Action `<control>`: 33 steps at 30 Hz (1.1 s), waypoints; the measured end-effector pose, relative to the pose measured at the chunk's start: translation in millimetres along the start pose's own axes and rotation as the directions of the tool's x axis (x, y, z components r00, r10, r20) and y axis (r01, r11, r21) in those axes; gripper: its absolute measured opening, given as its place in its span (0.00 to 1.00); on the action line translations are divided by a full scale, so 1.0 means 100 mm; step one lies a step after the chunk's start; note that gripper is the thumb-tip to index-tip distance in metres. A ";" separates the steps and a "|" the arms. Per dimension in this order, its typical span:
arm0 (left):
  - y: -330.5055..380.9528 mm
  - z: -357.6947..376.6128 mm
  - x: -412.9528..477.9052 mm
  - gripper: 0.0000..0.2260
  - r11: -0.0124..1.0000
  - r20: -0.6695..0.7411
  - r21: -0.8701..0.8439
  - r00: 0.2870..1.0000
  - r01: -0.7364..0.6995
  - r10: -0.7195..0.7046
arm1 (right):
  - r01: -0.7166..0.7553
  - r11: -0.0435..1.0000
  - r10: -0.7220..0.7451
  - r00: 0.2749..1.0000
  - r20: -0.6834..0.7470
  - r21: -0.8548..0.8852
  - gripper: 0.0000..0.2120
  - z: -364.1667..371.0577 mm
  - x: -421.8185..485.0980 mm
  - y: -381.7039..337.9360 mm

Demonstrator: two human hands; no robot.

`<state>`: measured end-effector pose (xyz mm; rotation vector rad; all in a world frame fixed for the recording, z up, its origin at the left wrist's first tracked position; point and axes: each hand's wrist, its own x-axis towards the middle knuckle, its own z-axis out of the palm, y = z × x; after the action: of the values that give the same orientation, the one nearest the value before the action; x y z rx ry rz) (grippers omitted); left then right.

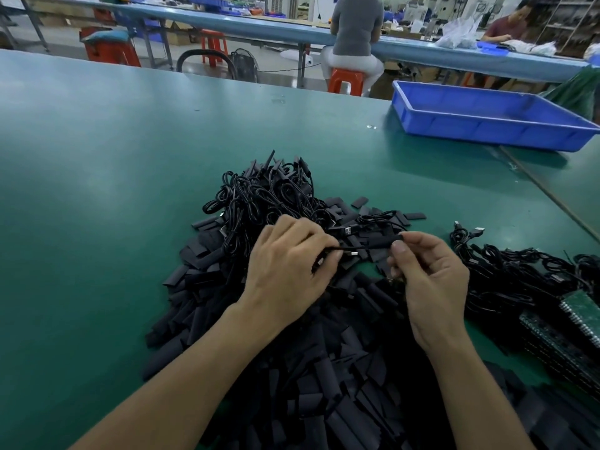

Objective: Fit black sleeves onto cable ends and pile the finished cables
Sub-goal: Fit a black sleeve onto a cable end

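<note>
Tray (470,129), blue, beyond cables (269,193) and sleeves (324,368).

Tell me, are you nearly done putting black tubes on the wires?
Not nearly. Done: the heap of coiled black cables behind the hands seems sleeved already. In hand: the left hand pinches a thin black cable end while the right hand holds a black tube sleeve in line with it. Left: another bundle of black cables at the right, with bare plugs showing, and a spread of loose flat black sleeves.

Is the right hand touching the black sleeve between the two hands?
Touching. The head view shows the right hand pinching one end of the black sleeve between thumb and forefinger.
</note>
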<state>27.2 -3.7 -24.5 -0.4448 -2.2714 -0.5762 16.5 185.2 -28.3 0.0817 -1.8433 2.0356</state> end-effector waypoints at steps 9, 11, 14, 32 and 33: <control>-0.04 -0.24 0.42 0.19 0.929 0.059 -0.021 0.928 0.370 -0.368 | 0.095 0.688 -0.161 0.987 -0.024 -0.719 0.12 -0.10 -0.01 -0.02; -0.11 -0.31 0.61 0.18 0.856 0.091 -0.057 0.856 0.514 -0.508 | 0.065 0.545 -0.094 0.995 0.016 -0.836 0.16 -0.12 -0.04 -0.03; -0.27 -0.39 0.85 0.16 0.764 0.149 0.037 0.752 0.644 -0.642 | -0.056 0.403 0.080 0.996 -0.026 -0.913 0.19 -0.10 -0.08 -0.06; -0.27 -0.29 0.72 0.04 0.923 -0.135 0.064 0.920 0.380 -0.369 | 0.027 0.477 -0.063 0.998 -0.003 -0.878 0.15 -0.13 -0.05 -0.02; -0.19 -0.29 0.69 0.04 0.957 -0.158 0.037 0.947 0.287 -0.278 | 0.067 0.517 -0.109 0.994 0.012 -0.854 0.15 -0.12 -0.05 -0.04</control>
<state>-11.1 -25.7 39.4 -0.0402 -2.2131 -0.6589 24.7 195.5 -27.8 -0.1450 -2.5306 0.8272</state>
